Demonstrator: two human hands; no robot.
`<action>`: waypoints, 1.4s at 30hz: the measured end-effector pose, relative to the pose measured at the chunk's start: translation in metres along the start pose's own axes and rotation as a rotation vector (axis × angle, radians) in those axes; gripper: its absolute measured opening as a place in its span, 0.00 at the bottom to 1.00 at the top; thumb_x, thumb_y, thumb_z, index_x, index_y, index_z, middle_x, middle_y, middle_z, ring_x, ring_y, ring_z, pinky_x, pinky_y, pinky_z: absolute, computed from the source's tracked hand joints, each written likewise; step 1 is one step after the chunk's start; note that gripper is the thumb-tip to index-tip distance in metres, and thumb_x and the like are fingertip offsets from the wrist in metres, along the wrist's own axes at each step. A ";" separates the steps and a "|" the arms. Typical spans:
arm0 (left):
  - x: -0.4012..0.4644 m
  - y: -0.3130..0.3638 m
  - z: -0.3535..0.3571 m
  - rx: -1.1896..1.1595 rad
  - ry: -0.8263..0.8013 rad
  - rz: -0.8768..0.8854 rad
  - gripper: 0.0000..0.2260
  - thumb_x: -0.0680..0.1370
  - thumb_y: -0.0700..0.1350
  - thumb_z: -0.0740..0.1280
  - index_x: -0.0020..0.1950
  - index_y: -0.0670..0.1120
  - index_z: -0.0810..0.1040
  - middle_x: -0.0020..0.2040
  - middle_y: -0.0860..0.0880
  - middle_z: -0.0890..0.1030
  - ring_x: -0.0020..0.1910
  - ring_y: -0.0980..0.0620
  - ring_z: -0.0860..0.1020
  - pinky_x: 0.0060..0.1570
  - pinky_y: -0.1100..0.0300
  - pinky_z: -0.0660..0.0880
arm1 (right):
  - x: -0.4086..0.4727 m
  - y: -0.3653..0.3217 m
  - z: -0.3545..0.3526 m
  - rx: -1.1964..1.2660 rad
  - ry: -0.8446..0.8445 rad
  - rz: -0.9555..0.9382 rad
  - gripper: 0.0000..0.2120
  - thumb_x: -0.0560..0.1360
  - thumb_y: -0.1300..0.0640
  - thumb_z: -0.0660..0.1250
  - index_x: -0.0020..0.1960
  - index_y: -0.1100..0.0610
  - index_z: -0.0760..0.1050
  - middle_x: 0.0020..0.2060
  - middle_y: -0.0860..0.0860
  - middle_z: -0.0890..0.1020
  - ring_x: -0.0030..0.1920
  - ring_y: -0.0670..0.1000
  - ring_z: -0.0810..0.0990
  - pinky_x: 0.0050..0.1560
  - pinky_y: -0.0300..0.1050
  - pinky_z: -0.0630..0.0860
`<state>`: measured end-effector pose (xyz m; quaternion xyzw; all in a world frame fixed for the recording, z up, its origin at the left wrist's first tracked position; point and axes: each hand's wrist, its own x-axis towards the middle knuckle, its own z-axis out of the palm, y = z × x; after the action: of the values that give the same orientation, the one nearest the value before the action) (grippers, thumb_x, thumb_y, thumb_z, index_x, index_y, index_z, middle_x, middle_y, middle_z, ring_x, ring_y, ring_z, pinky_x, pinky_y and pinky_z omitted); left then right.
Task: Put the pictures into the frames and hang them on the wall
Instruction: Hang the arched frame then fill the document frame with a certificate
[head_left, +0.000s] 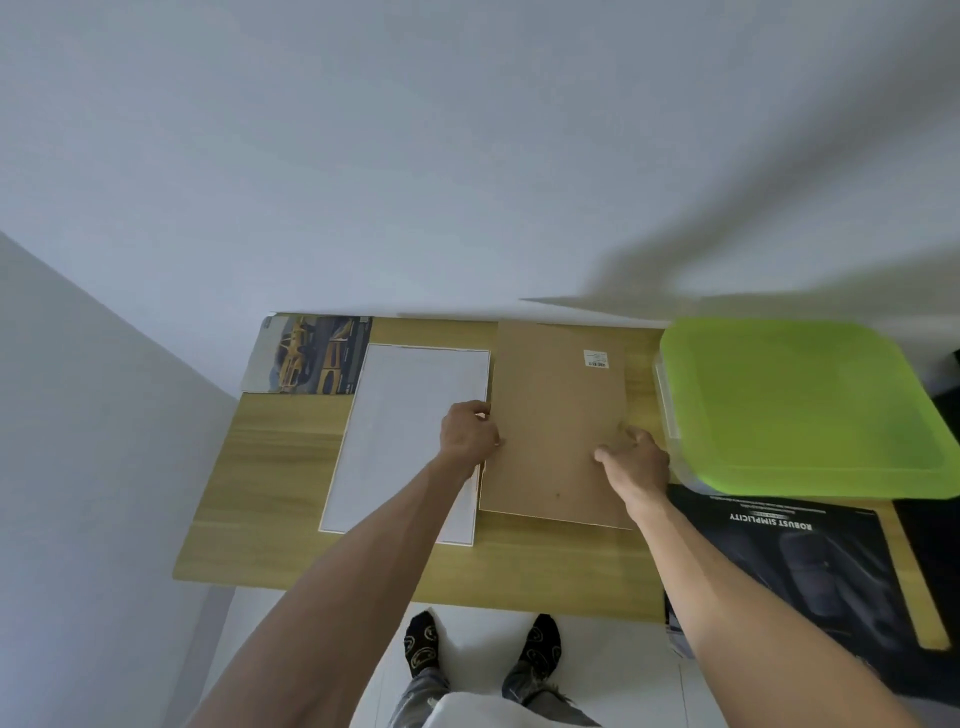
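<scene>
A brown backing board (558, 415), with a small barcode label near its far right corner, lies face down in the middle of the wooden table (291, 519). My left hand (467, 434) grips its left edge with curled fingers. My right hand (636, 460) holds its right edge, thumb lying on top of the board. A white sheet or frame (400, 426) lies flat just left of the board. A picture of yellow cars (306, 356) lies at the table's far left corner, partly under the white sheet. A dark poster (810, 566) with the words "ROBUST SIMPLICITY" lies at the near right.
A storage box with a lime green lid (800, 405) stands at the table's far right, close to my right hand. The table is pushed against a plain white wall (415, 182). My feet in patterned socks stand on the white floor below the table's near edge.
</scene>
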<state>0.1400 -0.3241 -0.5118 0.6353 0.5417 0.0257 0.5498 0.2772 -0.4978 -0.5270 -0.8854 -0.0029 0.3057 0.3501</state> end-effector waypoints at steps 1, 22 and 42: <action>-0.001 -0.001 -0.009 0.006 -0.005 0.016 0.20 0.69 0.30 0.66 0.56 0.47 0.83 0.44 0.46 0.84 0.45 0.48 0.82 0.46 0.56 0.80 | -0.004 -0.002 0.003 0.055 -0.016 -0.018 0.31 0.71 0.56 0.73 0.73 0.53 0.69 0.67 0.57 0.75 0.57 0.56 0.78 0.54 0.47 0.77; 0.006 -0.098 -0.199 0.296 -0.034 0.141 0.38 0.69 0.29 0.71 0.76 0.48 0.64 0.36 0.47 0.75 0.30 0.54 0.73 0.29 0.62 0.69 | -0.100 -0.041 0.132 -0.056 -0.186 -0.392 0.32 0.68 0.60 0.78 0.69 0.52 0.73 0.57 0.53 0.78 0.51 0.51 0.79 0.47 0.38 0.70; 0.014 -0.128 -0.195 0.257 -0.093 0.117 0.37 0.67 0.29 0.74 0.74 0.45 0.69 0.36 0.46 0.77 0.36 0.51 0.77 0.43 0.58 0.77 | -0.100 -0.026 0.159 -0.218 -0.097 -0.310 0.31 0.68 0.62 0.78 0.68 0.53 0.74 0.59 0.54 0.74 0.56 0.53 0.76 0.56 0.41 0.70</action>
<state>-0.0614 -0.2074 -0.5358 0.7315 0.4767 -0.0413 0.4858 0.1153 -0.4024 -0.5472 -0.8913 -0.1890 0.2883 0.2944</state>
